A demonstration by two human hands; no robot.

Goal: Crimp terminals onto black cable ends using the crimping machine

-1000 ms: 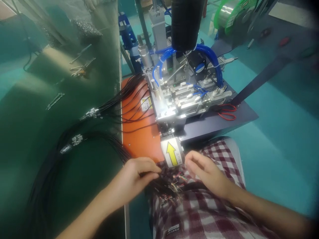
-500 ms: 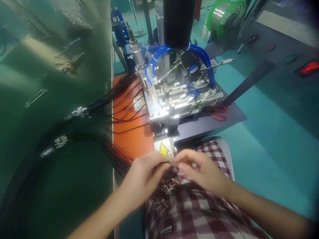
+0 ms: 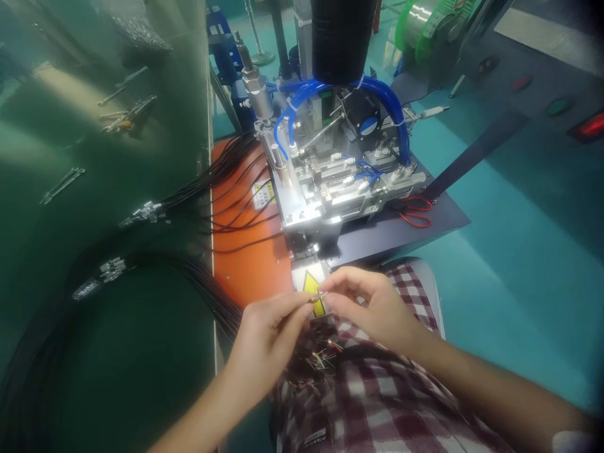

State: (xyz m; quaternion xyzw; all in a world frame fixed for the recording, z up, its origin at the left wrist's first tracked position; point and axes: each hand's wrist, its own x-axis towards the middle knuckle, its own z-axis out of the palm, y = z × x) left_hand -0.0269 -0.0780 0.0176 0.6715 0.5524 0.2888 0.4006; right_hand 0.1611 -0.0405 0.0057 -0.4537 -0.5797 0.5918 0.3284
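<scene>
Both hands meet over my lap, in front of a machine. My left hand (image 3: 267, 330) is closed in a pinch, thumb against forefinger, on a cable that is mostly hidden. Its thin, pale wire end (image 3: 320, 294) sticks out toward the right. My right hand (image 3: 372, 308) has thumb and forefinger closed on the tip of those wires, its other fingers curled. Just below, a bunch of cable ends with fine coloured wires (image 3: 321, 360) lies on the checked apron (image 3: 377, 396). A white plate with a yellow arrow (image 3: 309, 283) sits right behind my fingertips.
A metal fixture with blue air tubes (image 3: 349, 176) stands ahead on an orange plate (image 3: 245, 251). Black cable bundles (image 3: 189, 270) run over the green table (image 3: 127, 352) at left. Red-handled scissors (image 3: 418, 212) lie at right. A green wire spool (image 3: 425, 28) hangs behind.
Both hands have shifted slightly left and up, now in front of the yellow arrow. The right fingers have moved along the wire end, which shows more clearly. The view has tilted slightly.
</scene>
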